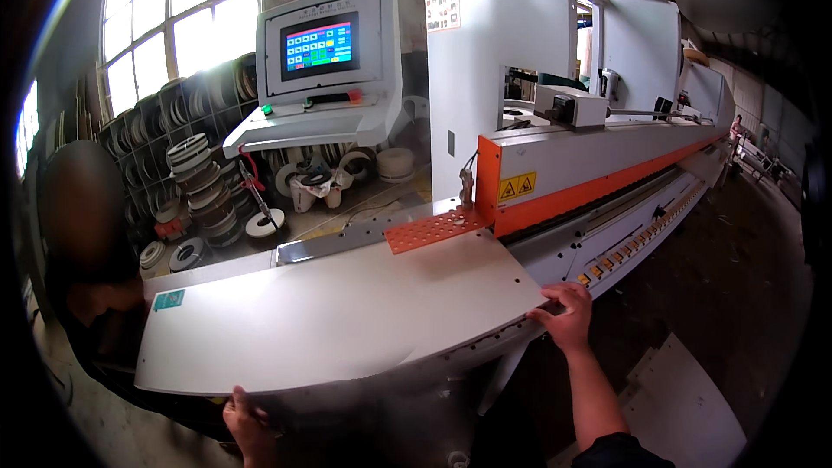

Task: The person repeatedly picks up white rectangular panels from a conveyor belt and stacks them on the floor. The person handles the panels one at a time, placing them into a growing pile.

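A long white panel [338,316] lies flat on the infeed of a large edge banding machine [589,178], with a small green label [170,300] at its far left corner. My left hand [248,423] grips the panel's near edge toward the left, thumb up at the rim and fingers below, partly hidden. At the right end, my right hand [568,316] is closed around the panel's corner, its thumb at the near edge. An orange perforated plate [438,230] reaches over the panel's far edge beside the machine's orange end.
A control console [325,69] with a lit screen hangs behind the panel. Rolls of edge banding [204,186] are stacked and racked at the back left. Another person [91,269] stands at the left. White boards [685,407] lean low at the right.
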Tool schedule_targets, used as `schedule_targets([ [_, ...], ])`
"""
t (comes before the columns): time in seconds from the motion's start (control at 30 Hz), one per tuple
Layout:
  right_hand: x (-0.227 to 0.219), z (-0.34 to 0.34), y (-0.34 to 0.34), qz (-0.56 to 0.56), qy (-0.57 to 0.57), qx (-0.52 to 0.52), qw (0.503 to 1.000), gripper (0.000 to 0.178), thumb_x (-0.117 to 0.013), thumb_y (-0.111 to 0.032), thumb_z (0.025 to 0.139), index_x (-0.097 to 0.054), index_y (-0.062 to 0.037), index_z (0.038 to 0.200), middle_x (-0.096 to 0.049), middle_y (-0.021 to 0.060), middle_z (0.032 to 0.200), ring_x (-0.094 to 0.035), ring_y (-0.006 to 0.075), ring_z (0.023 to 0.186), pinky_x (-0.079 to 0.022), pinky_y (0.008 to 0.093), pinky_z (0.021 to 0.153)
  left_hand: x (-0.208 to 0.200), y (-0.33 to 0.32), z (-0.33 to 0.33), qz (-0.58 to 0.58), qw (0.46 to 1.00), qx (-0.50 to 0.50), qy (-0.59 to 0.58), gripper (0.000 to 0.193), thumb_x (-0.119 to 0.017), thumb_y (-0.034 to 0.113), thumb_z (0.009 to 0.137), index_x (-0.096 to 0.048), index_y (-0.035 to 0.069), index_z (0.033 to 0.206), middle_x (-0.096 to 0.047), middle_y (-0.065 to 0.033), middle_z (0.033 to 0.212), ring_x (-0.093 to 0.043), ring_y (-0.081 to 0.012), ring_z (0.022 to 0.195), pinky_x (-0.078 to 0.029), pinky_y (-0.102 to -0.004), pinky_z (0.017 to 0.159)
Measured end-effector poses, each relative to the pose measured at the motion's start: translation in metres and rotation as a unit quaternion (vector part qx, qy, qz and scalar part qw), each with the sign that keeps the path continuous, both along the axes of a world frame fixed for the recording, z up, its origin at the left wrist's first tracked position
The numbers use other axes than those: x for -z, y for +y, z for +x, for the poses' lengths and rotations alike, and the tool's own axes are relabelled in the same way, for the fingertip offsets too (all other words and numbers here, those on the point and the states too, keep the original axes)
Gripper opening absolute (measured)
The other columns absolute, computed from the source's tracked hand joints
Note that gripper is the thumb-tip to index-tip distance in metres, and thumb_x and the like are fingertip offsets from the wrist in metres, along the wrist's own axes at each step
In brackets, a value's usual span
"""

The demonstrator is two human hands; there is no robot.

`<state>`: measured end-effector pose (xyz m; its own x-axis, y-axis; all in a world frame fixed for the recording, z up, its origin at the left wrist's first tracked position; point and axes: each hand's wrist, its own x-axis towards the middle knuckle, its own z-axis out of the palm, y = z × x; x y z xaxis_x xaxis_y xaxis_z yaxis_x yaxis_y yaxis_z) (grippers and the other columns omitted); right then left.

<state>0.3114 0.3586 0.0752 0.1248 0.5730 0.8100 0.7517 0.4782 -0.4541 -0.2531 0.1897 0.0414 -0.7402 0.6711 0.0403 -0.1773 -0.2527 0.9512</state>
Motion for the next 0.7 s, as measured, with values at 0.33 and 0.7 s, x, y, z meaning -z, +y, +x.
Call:
schedule_targets([
  [0.33, 0.004, 0.082, 0.033, -0.053, 0.035, 0.015, 0.998, 0.047, -0.097, -0.019, 0.058, -0.076, -0.0073, 0.098, -0.076, 0.0082, 0.106, -0.067, 0.0280, 0.101, -0.051, 0.0422, 0.095, -0.032, -0.004, 0.059, -0.094, 0.984, 0.105, 0.105, 0.048, -0.064, 0.033, 0.104, -0.049, 0.009, 0.065, -0.049, 0.0001, 0.052, -0.045, -0.0094, 0.040, -0.034, -0.0263, 0.036],
  [0.7, -0.003, 0.021, 0.006, 0.033, -0.152, 0.031, 0.987, 0.028, -0.080, -0.031, 0.088, -0.074, -0.0075, 0.103, -0.074, 0.0089, 0.114, -0.064, 0.0315, 0.115, -0.045, 0.0481, 0.107, -0.019, -0.066, 0.113, 0.086, 0.829, 0.117, 0.540, 0.022, -0.074, 0.018, 0.095, -0.063, 0.006, 0.079, -0.067, -0.0051, 0.065, -0.065, -0.0208, 0.058, -0.051, -0.0316, 0.056],
])
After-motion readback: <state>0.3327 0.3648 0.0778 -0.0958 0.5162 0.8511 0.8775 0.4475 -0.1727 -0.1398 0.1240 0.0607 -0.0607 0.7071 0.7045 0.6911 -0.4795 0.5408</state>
